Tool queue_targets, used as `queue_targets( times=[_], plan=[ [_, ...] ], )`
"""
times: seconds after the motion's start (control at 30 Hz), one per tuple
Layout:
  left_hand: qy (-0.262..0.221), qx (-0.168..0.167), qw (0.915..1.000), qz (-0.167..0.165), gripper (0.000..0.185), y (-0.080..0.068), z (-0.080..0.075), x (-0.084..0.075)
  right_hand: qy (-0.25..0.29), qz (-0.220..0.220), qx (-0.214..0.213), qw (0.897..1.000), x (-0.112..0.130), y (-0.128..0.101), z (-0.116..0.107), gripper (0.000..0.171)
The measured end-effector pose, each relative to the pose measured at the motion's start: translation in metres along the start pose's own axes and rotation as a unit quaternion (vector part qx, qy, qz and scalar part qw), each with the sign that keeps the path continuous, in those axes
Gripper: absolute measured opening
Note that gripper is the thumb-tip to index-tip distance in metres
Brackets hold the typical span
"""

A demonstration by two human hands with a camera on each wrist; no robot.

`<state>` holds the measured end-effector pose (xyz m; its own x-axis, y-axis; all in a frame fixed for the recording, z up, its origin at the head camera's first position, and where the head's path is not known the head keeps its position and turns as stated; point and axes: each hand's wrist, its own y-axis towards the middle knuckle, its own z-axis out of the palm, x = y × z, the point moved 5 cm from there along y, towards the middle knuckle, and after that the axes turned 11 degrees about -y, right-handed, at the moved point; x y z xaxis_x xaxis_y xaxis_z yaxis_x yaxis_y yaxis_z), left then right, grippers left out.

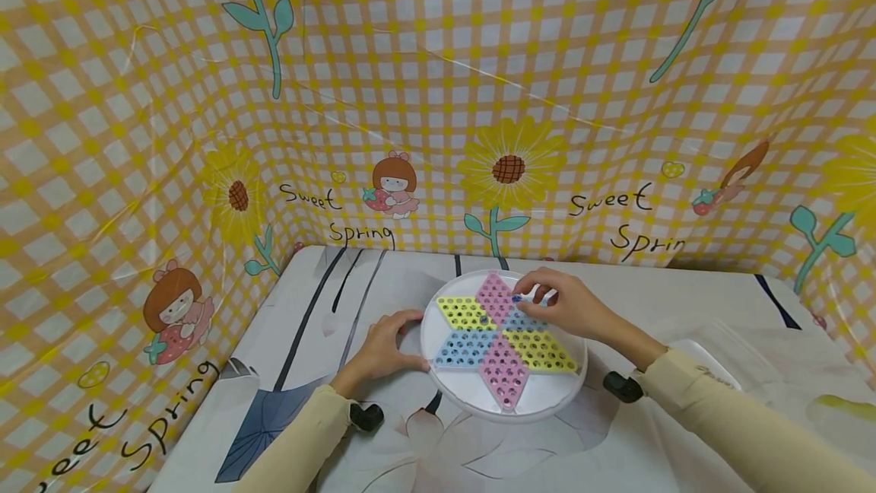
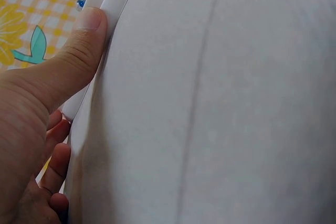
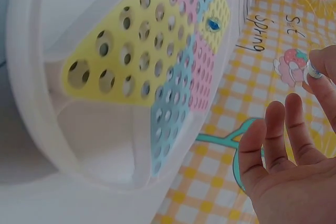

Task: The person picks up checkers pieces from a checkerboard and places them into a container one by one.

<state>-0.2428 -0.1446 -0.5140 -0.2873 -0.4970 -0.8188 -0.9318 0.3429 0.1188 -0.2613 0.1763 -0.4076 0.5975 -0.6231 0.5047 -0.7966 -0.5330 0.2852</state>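
Note:
A round white game board [image 1: 547, 394] with a six-pointed star of holes in pink, yellow and blue lies on the table. My left hand [image 1: 407, 341] grips its left rim, with the thumb [image 2: 79, 51] on the white edge [image 2: 113, 3] and the fingers curled underneath. My right hand [image 1: 532, 297] hovers over the far pink point and pinches a small marble [image 1: 516, 297] at its fingertips. The same marble [image 3: 313, 70] shows between finger and thumb in the right wrist view, the other fingers spread. One blue marble [image 3: 213, 24] sits in a hole near the star's centre [image 1: 484, 319].
A white cloth [image 1: 322, 310] with grey and blue flower drawings covers the table. Yellow checkered sheeting [image 1: 438, 97] printed with sunflowers walls the back and both sides. A clear plastic container [image 1: 712, 360] lies at the right, near my right forearm.

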Motion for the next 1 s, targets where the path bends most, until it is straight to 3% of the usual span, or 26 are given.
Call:
queue_targets(
  times=[0.47,0.7,1.0],
  plan=[
    [0.001,0.002,1.0,-0.005,0.088,-0.001,0.0,-0.002,-0.052,0.052,-0.05,0.996,-0.022,-0.042,-0.045,0.014],
    [0.001,0.003,1.0,-0.006,0.088,-0.002,0.0,-0.004,-0.07,0.056,-0.082,0.993,-0.037,-0.073,-0.066,0.018],
    [0.001,0.002,1.0,-0.008,0.089,-0.002,0.0,-0.006,-0.087,0.118,-0.078,0.986,-0.07,-0.121,-0.088,0.019]
  ],
)
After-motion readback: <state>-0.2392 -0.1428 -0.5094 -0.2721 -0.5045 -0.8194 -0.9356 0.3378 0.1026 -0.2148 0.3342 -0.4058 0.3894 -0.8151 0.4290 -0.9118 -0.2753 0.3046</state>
